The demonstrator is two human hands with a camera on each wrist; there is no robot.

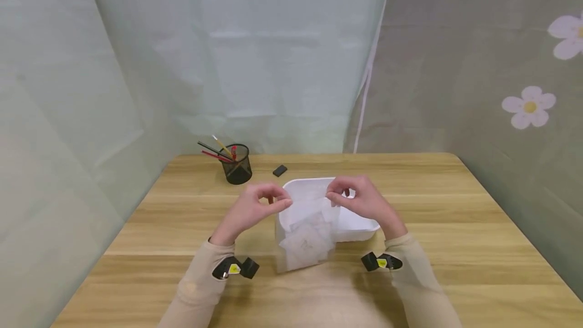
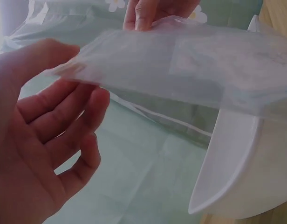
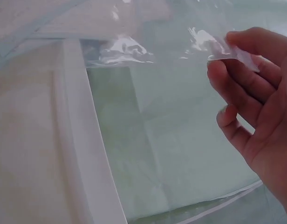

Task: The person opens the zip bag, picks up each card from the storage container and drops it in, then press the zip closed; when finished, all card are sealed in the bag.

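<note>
Nearest the camera, two beige sleeves come up from the bottom edge of the head view, each with a small black clip-like device bearing a yellow mark at the wrist. Between them hangs a clear, thin plastic bag, its lower end down at the light wooden table just in front of a white rectangular plastic tub; pale flat contents show through the film (what they are cannot be told).

The left hand holds the bag's top left edge, thumb and forefinger pinched on the film; in the left wrist view the plastic runs out from under the thumb, while the other fingers curl loosely below it and touch nothing. The right hand pinches the top right edge in the same way; the right wrist view shows a crumpled corner of film caught between thumb and forefinger, the remaining fingers bent beneath. Both hands are raised above the tub, so the bag's mouth is stretched between them over the tub's near left corner.

Farther back on the table, to the left, stands a black wire-mesh pen cup holding pencils and a red pen. Just right of it lies a small dark flat block. Behind the table hang pale green cloth sheets, and to the right a grey cloth printed with white flowers.
</note>
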